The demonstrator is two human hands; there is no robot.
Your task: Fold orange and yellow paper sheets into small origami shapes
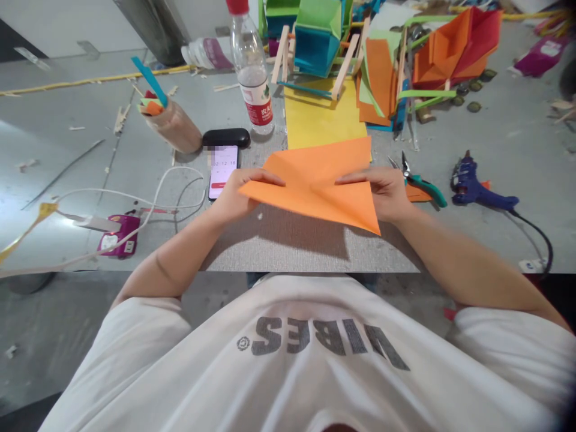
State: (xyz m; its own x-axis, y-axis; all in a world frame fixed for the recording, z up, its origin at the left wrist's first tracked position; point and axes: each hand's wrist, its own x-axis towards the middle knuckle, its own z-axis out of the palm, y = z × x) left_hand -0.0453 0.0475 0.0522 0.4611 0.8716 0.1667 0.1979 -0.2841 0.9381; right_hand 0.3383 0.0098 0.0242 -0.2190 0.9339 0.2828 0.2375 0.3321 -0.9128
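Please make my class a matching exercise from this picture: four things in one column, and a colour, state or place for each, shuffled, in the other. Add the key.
Things:
1. Orange paper sheet
2. Hot glue gun
3. Pliers
4. Plastic bottle

Descriptions:
A. Teal-handled
B. Upright and red-capped
C. Held by the left hand and right hand
D. Mostly dark blue

Right pairs: 1-C, 2-D, 3-A, 4-B

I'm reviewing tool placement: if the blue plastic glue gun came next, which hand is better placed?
Right hand, probably: the blue plastic glue gun lies to its right; the left hand is farther off. Both hold the orange paper sheet.
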